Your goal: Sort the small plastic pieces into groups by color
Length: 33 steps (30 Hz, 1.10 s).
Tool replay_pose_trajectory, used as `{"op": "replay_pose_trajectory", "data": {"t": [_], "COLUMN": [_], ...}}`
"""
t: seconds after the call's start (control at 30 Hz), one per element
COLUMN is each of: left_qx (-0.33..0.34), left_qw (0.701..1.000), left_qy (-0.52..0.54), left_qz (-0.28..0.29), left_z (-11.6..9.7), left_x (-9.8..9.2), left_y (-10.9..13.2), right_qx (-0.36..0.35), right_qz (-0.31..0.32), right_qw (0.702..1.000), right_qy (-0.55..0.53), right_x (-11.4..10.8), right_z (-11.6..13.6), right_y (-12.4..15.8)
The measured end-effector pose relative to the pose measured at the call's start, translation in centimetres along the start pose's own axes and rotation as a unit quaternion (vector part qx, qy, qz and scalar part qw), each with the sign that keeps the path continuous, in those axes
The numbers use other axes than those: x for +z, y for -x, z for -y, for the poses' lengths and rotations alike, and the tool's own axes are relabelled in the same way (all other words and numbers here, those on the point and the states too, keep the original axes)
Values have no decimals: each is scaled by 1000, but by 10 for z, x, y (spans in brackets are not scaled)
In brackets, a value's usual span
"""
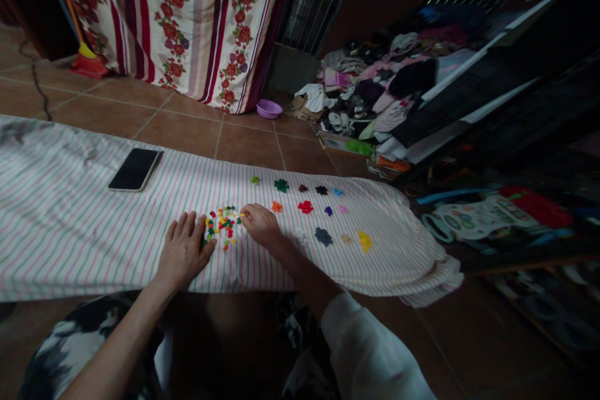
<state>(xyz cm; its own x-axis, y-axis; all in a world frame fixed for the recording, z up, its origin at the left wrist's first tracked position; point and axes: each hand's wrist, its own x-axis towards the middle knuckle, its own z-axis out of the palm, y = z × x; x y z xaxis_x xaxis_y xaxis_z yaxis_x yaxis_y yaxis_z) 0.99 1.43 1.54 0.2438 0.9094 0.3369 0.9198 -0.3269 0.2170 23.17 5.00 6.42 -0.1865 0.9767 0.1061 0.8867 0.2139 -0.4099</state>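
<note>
A mixed heap of small coloured pieces (227, 223), red, yellow, green and orange, lies on a striped cloth (187, 275). My left hand (182, 247) rests flat at the heap's left side, fingers stretched out and thumb beside the pieces. At the right edge, my right hand (259, 222) pinches a small yellow piece (242, 215) between thumb and fingertips. Single-colour clusters lie to the right, among them dark green pieces (281, 185), red pieces (305, 207), grey pieces (323, 236) and yellow pieces (365, 240). A whitish cluster is partly behind my right forearm.
A phone (135, 170) lies on the cloth at left. Beyond are a floral curtain (187, 19), a red broom (89, 64) and a purple basin (269, 109) on the tiled floor. Heaped clothes (375, 84) stand at back right, with a cluttered shelf (492, 219) further right.
</note>
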Motion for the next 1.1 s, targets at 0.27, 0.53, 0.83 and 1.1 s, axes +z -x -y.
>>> {"op": "replay_pose_trajectory", "data": {"t": [0.27,0.53,0.83,1.1], "left_qx": [4,28,40,64], "left_qw": [1000,999,997,997], "left_qy": [-2,-4,33,8], "left_qz": [-12,-41,-56,-35], "left_z": [4,8,17,26], "left_x": [5,5,-2,-7], "left_y": [2,11,18,18], "right_qx": [28,60,164,310], "right_qz": [-30,-83,-193,-260], "right_qw": [999,994,967,913], "right_qy": [-3,-22,4,45], "right_x": [-12,-37,-88,-124], "right_z": [-15,-51,-121,-205], "right_y": [12,41,109,166]}}
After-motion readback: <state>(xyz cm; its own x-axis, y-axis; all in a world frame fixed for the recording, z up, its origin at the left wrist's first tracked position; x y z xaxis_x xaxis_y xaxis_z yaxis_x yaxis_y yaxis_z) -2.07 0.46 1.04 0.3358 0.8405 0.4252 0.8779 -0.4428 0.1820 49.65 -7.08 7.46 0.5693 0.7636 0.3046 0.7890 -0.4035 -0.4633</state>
